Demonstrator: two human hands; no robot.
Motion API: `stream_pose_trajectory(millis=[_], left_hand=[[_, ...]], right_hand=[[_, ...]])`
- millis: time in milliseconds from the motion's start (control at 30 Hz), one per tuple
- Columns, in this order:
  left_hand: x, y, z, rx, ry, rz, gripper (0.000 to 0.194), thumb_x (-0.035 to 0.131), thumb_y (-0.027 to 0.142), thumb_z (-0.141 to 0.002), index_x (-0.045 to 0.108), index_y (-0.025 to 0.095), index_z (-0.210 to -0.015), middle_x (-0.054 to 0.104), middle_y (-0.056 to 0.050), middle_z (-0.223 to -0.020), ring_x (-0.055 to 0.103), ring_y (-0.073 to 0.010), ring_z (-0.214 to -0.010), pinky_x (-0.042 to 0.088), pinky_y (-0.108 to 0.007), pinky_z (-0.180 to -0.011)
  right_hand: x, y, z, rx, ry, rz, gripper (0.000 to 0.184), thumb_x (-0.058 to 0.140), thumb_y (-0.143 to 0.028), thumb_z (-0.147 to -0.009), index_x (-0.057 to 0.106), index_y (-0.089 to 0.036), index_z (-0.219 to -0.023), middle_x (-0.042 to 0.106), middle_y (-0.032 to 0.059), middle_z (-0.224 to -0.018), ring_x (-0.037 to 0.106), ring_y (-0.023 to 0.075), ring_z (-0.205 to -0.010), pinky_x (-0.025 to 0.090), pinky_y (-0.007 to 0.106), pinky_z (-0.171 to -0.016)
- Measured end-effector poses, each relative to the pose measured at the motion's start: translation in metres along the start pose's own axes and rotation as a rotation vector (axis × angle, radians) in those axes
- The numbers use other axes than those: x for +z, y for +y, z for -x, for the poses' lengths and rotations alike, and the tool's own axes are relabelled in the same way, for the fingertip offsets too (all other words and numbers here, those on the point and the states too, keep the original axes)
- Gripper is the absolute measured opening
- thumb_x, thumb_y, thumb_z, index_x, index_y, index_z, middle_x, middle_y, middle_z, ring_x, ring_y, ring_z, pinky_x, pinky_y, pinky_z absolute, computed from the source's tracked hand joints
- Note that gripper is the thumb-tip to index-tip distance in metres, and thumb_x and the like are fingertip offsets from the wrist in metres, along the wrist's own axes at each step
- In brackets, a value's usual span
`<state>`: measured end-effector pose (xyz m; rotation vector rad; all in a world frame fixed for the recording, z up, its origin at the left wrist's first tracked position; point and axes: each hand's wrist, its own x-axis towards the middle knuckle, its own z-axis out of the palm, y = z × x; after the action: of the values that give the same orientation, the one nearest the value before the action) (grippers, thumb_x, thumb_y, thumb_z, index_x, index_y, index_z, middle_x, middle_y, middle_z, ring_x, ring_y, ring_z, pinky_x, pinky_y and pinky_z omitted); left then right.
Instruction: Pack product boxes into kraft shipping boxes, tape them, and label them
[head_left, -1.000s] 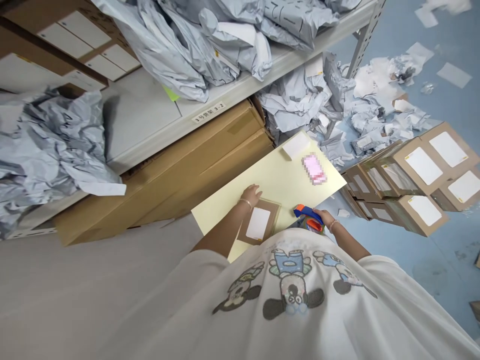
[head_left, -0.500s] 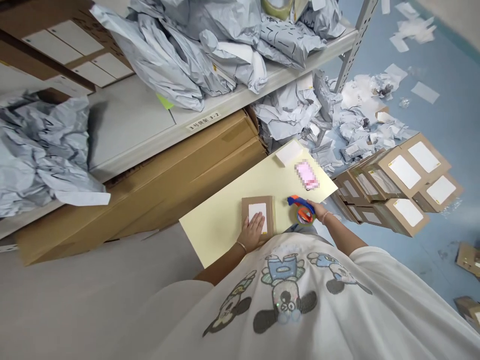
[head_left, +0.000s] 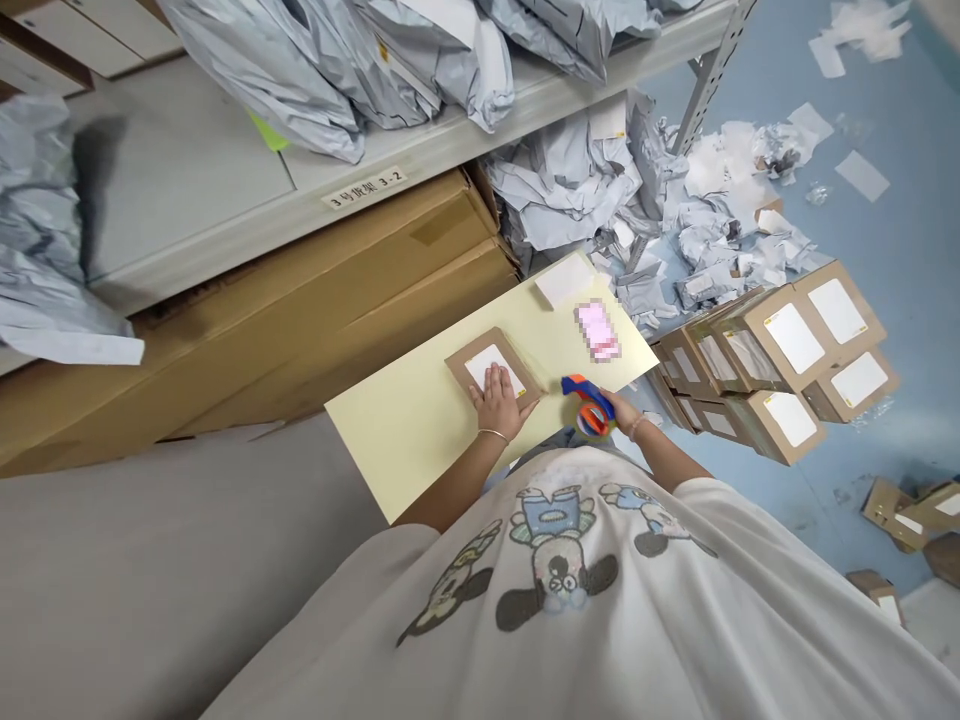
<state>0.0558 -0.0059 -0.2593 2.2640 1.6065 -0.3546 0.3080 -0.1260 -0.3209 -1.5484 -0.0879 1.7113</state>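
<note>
On a pale yellow tabletop [head_left: 390, 430] lies a brown cardboard box [head_left: 465, 358] with a white label, turned at an angle. My left hand [head_left: 499, 400] rests flat on the label, fingers stretched out. At the table's near edge my right hand [head_left: 619, 410] is wrapped around a blue and orange tape dispenser [head_left: 579, 386] carrying a roll of tape. The dispenser is just right of the box; a faint clear strip seems to run between them, though I cannot be sure. A blurred pink item [head_left: 598, 330] lies toward the far right corner.
A white stack of paper [head_left: 564, 280] lies at the table's far edge. Behind it stands a metal shelf [head_left: 450, 130] with grey plastic mailers. Labelled cardboard boxes [head_left: 795, 345] are stacked on the right. Crumpled mailers and papers [head_left: 720, 225] litter the blue floor.
The box has rotated and shifted away from my body, my left hand moving with it. My right hand still holds the tape dispenser near the table edge. The camera view has also shifted.
</note>
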Motion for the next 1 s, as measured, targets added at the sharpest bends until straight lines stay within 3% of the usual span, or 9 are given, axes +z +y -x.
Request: stream_pose_trajectory(millis=[100, 167, 300, 467, 533, 600, 733, 867, 1000], left_hand=[[-0.004, 0.025, -0.013, -0.146, 0.037, 0.048, 0.101, 0.046, 0.067, -0.096, 0.006, 0.008, -0.167, 0.004, -0.025, -0.173, 0.0, -0.0365, -0.162, 0.009, -0.065, -0.125], [-0.006, 0.047, -0.025, -0.259, 0.055, 0.087, 0.101, 0.042, 0.068, -0.097, 0.004, 0.006, -0.167, 0.001, -0.026, -0.173, -0.002, -0.0379, -0.161, 0.011, -0.067, -0.124], [-0.007, 0.076, -0.043, -0.432, 0.042, 0.183, 0.105, 0.041, 0.069, -0.095, 0.003, 0.001, -0.165, -0.005, -0.026, -0.173, -0.006, -0.0408, -0.161, 0.015, -0.068, -0.124], [-0.022, 0.028, -0.049, -0.278, -0.103, 0.191, 0.082, 0.044, 0.045, -0.098, 0.018, 0.006, -0.165, 0.006, -0.021, -0.174, 0.01, -0.0319, -0.162, 0.022, -0.049, -0.128], [-0.033, -0.002, -0.054, -0.116, -0.207, 0.108, 0.092, 0.061, 0.038, -0.088, 0.021, 0.009, -0.165, 0.015, -0.021, -0.173, 0.014, -0.0323, -0.161, 0.019, -0.047, -0.129], [-0.045, -0.023, -0.064, 0.111, -0.275, -0.023, 0.107, 0.077, 0.039, -0.075, 0.025, 0.016, -0.165, 0.014, -0.019, -0.174, 0.005, -0.0389, -0.161, 0.006, -0.059, -0.128], [-0.058, -0.033, -0.088, 0.471, -0.458, -0.134, 0.11, 0.083, 0.051, -0.064, 0.038, 0.023, -0.161, 0.018, -0.017, -0.173, -0.002, -0.0409, -0.161, 0.001, -0.064, -0.124], [-0.059, -0.032, -0.09, 0.452, -0.396, -0.163, 0.124, 0.083, 0.055, -0.061, 0.025, 0.021, -0.165, 0.015, -0.02, -0.172, 0.004, -0.0448, -0.159, 0.007, -0.061, -0.125], [-0.055, -0.028, -0.071, 0.161, -0.14, -0.165, 0.137, 0.084, 0.059, -0.06, 0.009, 0.017, -0.167, 0.02, -0.025, -0.166, 0.017, -0.0459, -0.155, 0.008, -0.063, -0.125]], right_hand=[[-0.046, 0.023, 0.033, 0.084, 0.046, 0.028, 0.037, 0.057, -0.048, -0.095, 0.078, -0.017, -0.098, 0.079, 0.0129, -0.102, 0.075, 0.0232, -0.096, 0.055, 0.039, -0.103], [-0.056, 0.029, 0.041, 0.115, 0.046, 0.057, 0.04, 0.058, -0.049, -0.094, 0.078, -0.015, -0.097, 0.079, 0.0138, -0.098, 0.075, 0.0243, -0.094, 0.054, 0.041, -0.104], [-0.015, 0.027, 0.021, 0.131, -0.026, 0.139, 0.03, 0.065, -0.043, -0.091, 0.079, -0.016, -0.09, 0.08, 0.0088, -0.091, 0.073, 0.0241, -0.092, 0.053, 0.04, -0.103], [0.046, 0.022, -0.012, 0.138, -0.134, 0.082, 0.021, 0.062, -0.034, -0.095, 0.078, -0.02, -0.092, 0.081, 0.0024, -0.096, 0.071, 0.0201, -0.094, 0.053, 0.032, -0.099], [0.049, 0.02, -0.017, 0.157, -0.165, 0.078, 0.021, 0.064, -0.034, -0.094, 0.078, -0.019, -0.091, 0.081, 0.0026, -0.094, 0.071, 0.0201, -0.091, 0.054, 0.032, -0.097], [0.045, 0.019, -0.019, 0.187, -0.188, 0.082, 0.021, 0.065, -0.036, -0.093, 0.079, -0.02, -0.09, 0.08, 0.0025, -0.089, 0.071, 0.0208, -0.086, 0.055, 0.034, -0.094], [0.035, 0.02, -0.019, 0.201, -0.197, 0.071, 0.023, 0.066, -0.037, -0.092, 0.08, -0.02, -0.092, 0.08, 0.0034, -0.088, 0.071, 0.0219, -0.083, 0.057, 0.038, -0.094], [0.026, 0.014, -0.018, 0.173, -0.154, 0.01, 0.025, 0.067, -0.041, -0.09, 0.077, -0.018, -0.093, 0.08, 0.0037, -0.092, 0.072, 0.0216, -0.088, 0.056, 0.038, -0.099], [0.012, -0.022, -0.024, 0.089, -0.079, -0.169, 0.038, 0.061, -0.053, -0.093, 0.073, -0.018, -0.101, 0.079, 0.0066, -0.094, 0.073, 0.0252, -0.102, 0.059, 0.039, -0.097]])
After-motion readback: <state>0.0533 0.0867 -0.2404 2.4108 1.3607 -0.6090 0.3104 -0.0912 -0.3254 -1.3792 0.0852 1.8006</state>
